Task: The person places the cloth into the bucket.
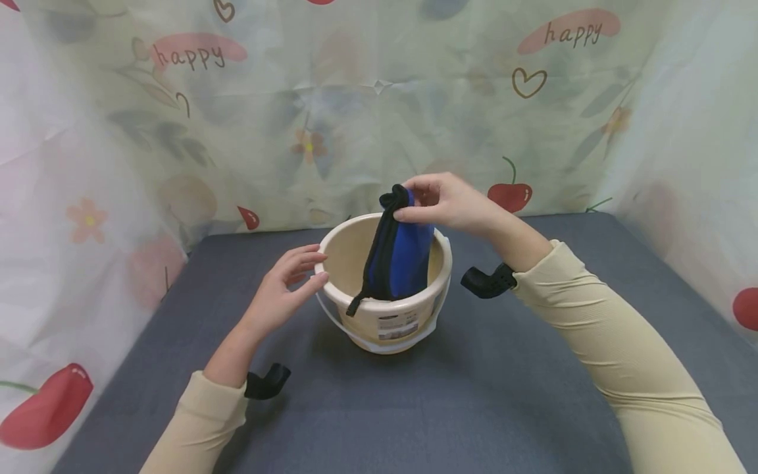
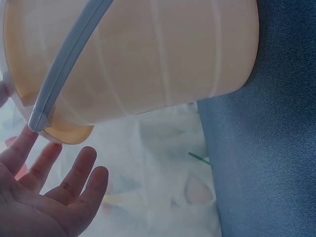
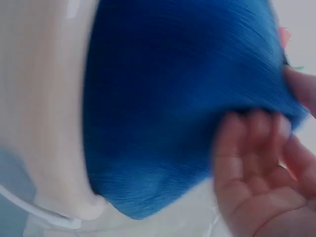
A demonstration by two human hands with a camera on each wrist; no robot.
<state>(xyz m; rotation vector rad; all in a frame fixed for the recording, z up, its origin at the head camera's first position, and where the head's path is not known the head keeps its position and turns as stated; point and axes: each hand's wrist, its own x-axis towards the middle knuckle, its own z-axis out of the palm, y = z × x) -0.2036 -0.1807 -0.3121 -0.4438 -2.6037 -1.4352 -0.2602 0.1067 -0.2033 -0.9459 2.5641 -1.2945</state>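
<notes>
A cream bucket (image 1: 349, 263) with a white handle and a printed label stands on the dark table. Partly down inside it is a blue pouch (image 1: 411, 257) with black edging and a short black tab that hangs over the front rim. My right hand (image 1: 453, 204) pinches the pouch's top between thumb and fingers; in the right wrist view the blue fabric (image 3: 173, 98) fills the middle beside the bucket's rim. At the bucket's left side, my left hand (image 1: 284, 286) has its fingers loosely spread, the tips right at the rim. The pouch's lower end is hidden in the bucket.
The dark grey table (image 1: 379, 408) runs up to a printed cloth backdrop (image 1: 379, 131) behind the bucket, with more cloth at both sides. A black wrist mount (image 1: 268, 382) juts from the left sleeve, another mount (image 1: 488, 282) from the right.
</notes>
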